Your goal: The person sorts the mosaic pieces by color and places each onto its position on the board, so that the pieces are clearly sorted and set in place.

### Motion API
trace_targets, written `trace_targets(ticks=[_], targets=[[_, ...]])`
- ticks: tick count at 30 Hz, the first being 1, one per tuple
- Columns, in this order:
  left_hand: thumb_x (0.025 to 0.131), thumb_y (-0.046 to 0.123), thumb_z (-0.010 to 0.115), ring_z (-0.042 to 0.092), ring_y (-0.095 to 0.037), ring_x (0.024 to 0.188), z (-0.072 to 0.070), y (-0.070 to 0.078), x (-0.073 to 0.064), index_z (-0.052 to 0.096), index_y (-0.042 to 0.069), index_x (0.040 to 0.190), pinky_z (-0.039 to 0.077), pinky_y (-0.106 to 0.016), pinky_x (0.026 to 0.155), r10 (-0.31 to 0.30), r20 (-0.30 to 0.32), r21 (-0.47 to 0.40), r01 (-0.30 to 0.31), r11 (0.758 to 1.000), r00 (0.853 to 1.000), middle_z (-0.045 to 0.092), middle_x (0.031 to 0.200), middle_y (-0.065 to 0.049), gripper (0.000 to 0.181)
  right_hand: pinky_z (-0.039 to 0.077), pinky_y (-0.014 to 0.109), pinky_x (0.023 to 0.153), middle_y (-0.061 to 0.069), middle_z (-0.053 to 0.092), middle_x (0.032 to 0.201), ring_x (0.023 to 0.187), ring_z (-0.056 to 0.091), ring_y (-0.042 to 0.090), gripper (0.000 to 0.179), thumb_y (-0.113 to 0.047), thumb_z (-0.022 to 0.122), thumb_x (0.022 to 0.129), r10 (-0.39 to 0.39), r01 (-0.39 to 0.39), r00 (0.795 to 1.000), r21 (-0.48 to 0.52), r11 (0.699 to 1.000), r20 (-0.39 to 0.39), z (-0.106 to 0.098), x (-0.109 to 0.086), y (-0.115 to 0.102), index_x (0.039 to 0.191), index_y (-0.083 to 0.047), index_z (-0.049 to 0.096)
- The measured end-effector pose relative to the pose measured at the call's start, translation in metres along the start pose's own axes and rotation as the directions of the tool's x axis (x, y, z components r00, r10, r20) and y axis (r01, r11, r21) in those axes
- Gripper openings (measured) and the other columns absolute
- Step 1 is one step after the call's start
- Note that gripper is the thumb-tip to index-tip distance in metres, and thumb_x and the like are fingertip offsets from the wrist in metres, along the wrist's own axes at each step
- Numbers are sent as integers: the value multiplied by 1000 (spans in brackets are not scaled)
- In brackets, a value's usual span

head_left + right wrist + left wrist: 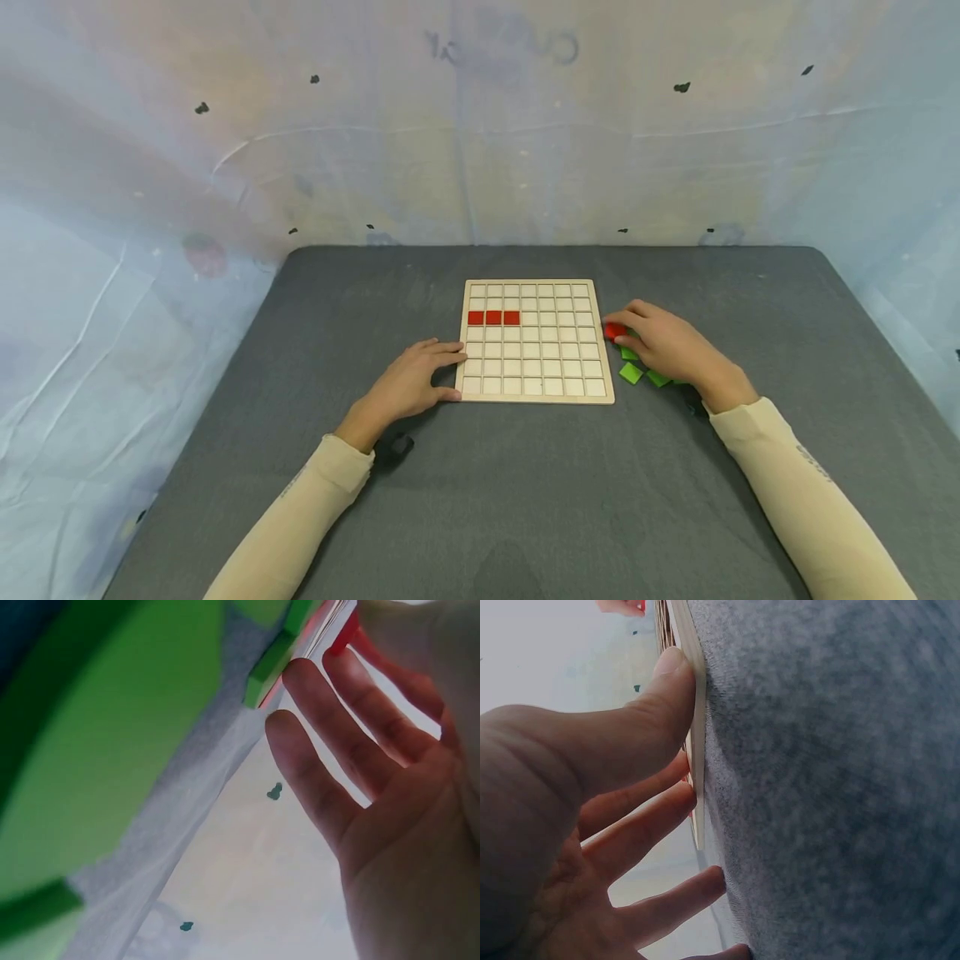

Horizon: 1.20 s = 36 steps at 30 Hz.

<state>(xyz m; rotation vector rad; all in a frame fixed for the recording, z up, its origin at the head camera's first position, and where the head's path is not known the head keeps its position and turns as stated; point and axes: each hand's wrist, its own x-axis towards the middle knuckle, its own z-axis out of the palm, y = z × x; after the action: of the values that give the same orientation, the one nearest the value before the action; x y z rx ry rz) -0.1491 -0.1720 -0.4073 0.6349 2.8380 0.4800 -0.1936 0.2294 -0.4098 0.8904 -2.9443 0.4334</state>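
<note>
A light wooden board [536, 400] with a grid of square recesses lies on the table, three red tiles [493, 317] side by side in one of its rows. My left hand [408, 379] rests at the board's left edge. In the left wrist view, its thumb [667, 682] lies along the board's side and the other fingers are spread. Beyond the right edge, my right hand [671, 342] pinches a red tile [615, 330] between thumb and fingers. The same red tile [345, 634] shows at the fingertips in the right wrist view.
Several green tiles [631, 373] lie loose right of the board, partly under my right hand. A dark grey cloth [540, 492] covers the table. Pale sheeting [480, 167] with dark marks hangs behind the table and at both sides.
</note>
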Motion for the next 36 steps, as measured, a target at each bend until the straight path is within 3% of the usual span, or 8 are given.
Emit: trace_targets(ticks=[14,31,36], targets=[[84,37,79,33,-37,148,2,-2,0,55,18,145,31,-58,119,-4,-3,6,4,1000,1000,44,156,0,68,55,38,78,9,63,116,94,62,20,33,-18,64,99,-88,88,996,-4,996,-18,9,13,-9,131,-9,63],[85,36,79,33,-36,148,3,1,-2,55,18,145,31,-58,119,-18,4,-4,18,1000,1000,44,157,0,67,53,34,75,10,62,117,91,61,20,33,-18,65,97,-134,134,991,-13,991,-10,12,24,-25,129,-8,64],[85,36,79,35,-36,147,2,0,-1,55,18,144,31,-58,119,-7,-5,-3,7,1000,1000,45,156,-1,67,53,33,74,9,62,116,89,60,18,33,-17,65,98,-114,114,993,-29,993,-20,9,25,-27,129,-8,64]])
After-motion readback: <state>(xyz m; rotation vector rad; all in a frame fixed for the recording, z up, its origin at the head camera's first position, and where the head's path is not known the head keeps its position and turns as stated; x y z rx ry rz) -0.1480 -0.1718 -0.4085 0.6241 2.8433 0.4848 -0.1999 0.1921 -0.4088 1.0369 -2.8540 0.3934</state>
